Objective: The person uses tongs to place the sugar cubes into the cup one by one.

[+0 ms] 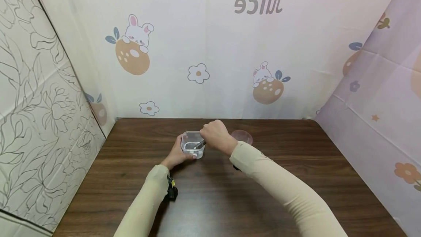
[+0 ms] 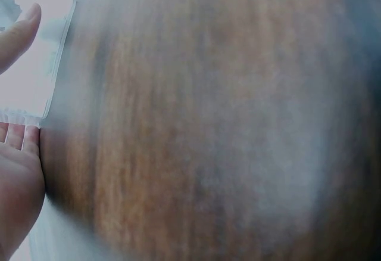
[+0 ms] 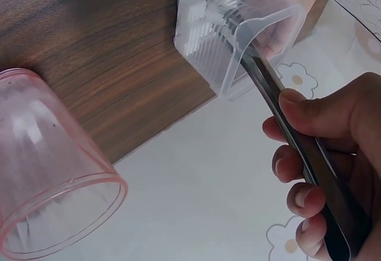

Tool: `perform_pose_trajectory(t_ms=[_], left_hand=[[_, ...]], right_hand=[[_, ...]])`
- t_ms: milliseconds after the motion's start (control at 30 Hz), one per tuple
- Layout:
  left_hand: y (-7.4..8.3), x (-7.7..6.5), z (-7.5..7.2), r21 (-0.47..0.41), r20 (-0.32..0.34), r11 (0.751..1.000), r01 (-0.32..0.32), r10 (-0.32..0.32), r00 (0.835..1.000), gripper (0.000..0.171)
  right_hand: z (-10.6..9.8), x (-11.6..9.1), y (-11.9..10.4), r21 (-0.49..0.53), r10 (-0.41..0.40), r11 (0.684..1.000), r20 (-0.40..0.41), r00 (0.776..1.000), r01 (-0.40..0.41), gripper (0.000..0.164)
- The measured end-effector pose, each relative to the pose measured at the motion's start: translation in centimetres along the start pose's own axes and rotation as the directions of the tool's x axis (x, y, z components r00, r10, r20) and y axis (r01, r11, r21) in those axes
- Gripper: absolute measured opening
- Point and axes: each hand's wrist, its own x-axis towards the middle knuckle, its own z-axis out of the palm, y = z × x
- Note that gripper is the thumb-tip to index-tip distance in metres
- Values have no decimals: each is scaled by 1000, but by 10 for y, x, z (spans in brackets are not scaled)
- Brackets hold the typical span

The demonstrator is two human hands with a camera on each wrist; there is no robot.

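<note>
My left hand [image 1: 177, 154] holds a clear plastic container [image 3: 196, 40] from its left side, with the thumb on the near wall. A few small white pieces [image 1: 192, 152] lie at the container's bottom; their kind is too small to tell. My right hand [image 1: 215, 134] grips metal tongs [image 3: 271, 88], thumb on one side and curled fingers on the other. The tongs slant down through the container's open top, and their tips are inside near the bottom. Whether the tips touch a white piece cannot be made out. In the left wrist view only the thumb [image 2: 21, 37] and part of the hand show.
A see-through pink cup [image 3: 53, 130] stands right of the container, partly behind my right wrist in the head view. The brown wooden table [image 1: 210, 200] ends at a patterned curtain [image 1: 210, 94] at the back. More curtains hang at both sides.
</note>
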Motion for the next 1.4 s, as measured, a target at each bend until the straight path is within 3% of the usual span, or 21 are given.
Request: perform_pose_trajectory(t_ms=[433,767,967,1267,1400], left_hand=[[-1,1,1,6,-8,1000,-27,27,1000,107],[-1,0,1,-8,-23,999,-44,44,999,105],[0,0,2,-5,-25,1000,-30,30,999,105],[1,0,2,14,-19,999,-31,31,999,105],[2,-1,3,24,-14,1000,-17,17,1000,104]], right_hand=[[1,-10,11,34,32,999,-29,999,-31,26],[3,-19,17,98,28,995,-133,991,-15,28],[-1,-24,23,115,49,993,-114,992,-35,18],[-5,-34,37,142,91,987,-126,988,-73,18],[-5,-41,44,163,108,983,-149,983,-83,25]])
